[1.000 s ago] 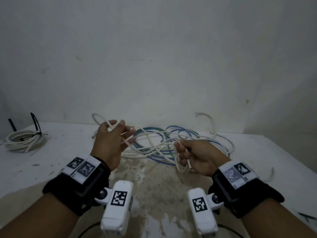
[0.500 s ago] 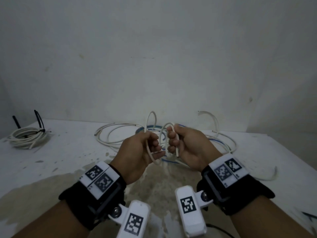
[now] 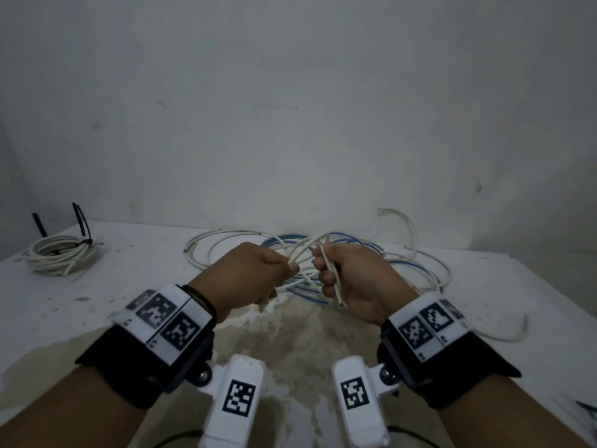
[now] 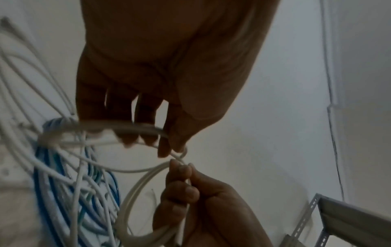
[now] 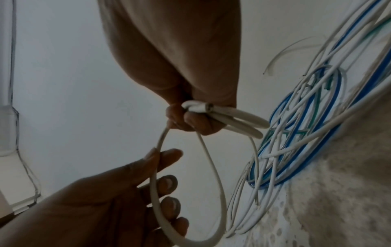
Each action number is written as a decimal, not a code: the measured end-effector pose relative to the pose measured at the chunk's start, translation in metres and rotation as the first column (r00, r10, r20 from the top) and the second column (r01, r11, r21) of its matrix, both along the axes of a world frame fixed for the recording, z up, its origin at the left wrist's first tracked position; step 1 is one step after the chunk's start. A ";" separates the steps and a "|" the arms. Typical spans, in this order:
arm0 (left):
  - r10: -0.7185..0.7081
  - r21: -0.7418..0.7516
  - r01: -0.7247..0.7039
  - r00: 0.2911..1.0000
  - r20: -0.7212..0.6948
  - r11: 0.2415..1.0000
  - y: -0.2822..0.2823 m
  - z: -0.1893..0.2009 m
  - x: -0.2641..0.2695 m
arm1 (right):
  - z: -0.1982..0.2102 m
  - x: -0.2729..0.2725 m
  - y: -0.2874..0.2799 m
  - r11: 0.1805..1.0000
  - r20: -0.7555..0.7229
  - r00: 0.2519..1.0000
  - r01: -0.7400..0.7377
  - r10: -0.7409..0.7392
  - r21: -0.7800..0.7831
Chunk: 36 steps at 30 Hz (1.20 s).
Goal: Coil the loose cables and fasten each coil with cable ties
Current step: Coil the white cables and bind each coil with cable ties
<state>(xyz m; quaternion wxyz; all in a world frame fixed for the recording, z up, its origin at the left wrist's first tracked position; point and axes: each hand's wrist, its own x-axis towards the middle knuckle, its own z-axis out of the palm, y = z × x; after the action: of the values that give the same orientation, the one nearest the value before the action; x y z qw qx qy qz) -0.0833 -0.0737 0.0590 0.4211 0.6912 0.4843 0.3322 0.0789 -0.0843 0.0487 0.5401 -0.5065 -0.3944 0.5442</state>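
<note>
- Head view: we stand at a white table (image 3: 484,286) set against a pale wall (image 3: 290,108); the table's near middle is stained brown.
- At the back middle of the table we see a loose tangle of white, blue and green cables (image 3: 403,266), spread in wide loops; one white end (image 3: 399,218) arcs up off it on the right.
- Far off at the left edge lies a finished white coil (image 3: 59,253), bound with black cable ties (image 3: 80,221) whose tails stick up.
- Our left hand (image 3: 245,279) is raised above the table, just in front of the tangle. In the left wrist view its curled fingers (image 4: 146,117) hook over a strand of the white cable (image 4: 135,128), and thumb and forefinger pinch it.
- Our right hand (image 3: 352,286) is just beside the left, nearly touching. It is closed in a fist round a small bundle of white loops (image 5: 228,117); the right wrist view shows the loop ends sticking out of the fist, with a cut end among them.
- One larger white loop (image 5: 211,183) hangs from the right fist and runs across the left hand's fingers (image 5: 169,182).
- A short white cable piece (image 3: 510,334) lies on the table to the right, apart from the tangle.
- Both wrists carry black straps with white marker blocks (image 3: 161,318).
</note>
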 end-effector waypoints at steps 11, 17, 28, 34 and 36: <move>0.047 -0.299 0.207 0.748 0.662 0.931 -0.007 -0.001 0.018 | -0.004 -0.015 -0.005 0.992 0.040 0.995 -0.091 0.088 0.087; 0.048 -0.201 0.088 0.807 0.588 0.976 -0.008 -0.001 0.020 | -0.007 -0.018 -0.015 0.975 0.034 0.991 -0.135 0.131 0.179; 0.046 0.111 -0.121 0.855 0.517 0.986 0.001 -0.011 0.016 | 0.005 -0.017 -0.022 0.987 -0.129 0.983 -0.118 0.131 0.106; -0.007 0.104 -0.044 0.895 0.447 0.994 -0.001 -0.024 0.015 | 0.014 -0.010 -0.026 0.975 -0.231 0.949 -0.191 0.214 0.118; -0.016 0.073 -0.025 0.863 0.505 0.997 -0.002 -0.027 0.017 | 0.011 -0.010 -0.026 0.976 -0.224 0.954 -0.174 0.200 0.131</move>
<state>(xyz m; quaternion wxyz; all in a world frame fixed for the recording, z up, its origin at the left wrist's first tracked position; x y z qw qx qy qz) -0.0668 -0.0753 0.0324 0.5053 0.5948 0.3458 0.5209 0.0687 -0.1101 0.0599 0.5560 -0.3681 -0.4028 0.6270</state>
